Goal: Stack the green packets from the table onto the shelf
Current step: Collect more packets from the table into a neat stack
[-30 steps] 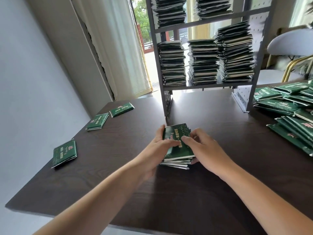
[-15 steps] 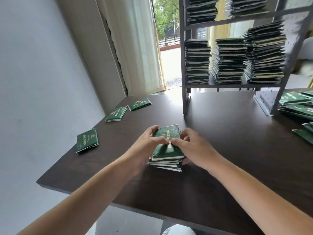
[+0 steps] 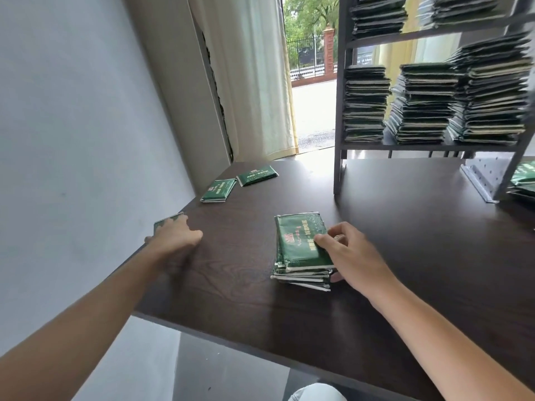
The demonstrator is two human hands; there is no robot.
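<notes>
The small stack of green packets (image 3: 301,250) sits mid tabletop (image 3: 405,241), long axis running away from the camera toward the shelf (image 3: 428,146), and the right hand (image 3: 351,256) grips its right edge with fingers curled over the top packet. Over at the left edge, the left hand (image 3: 176,237) lies on a single packet (image 3: 166,220), mostly covering it, so can't tell if it's gripping or just resting.

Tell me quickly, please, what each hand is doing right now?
Left hand: reaching onto a single green packet at the table edge; grip cannot be told.
Right hand: fingers holding the packet pile.
</notes>
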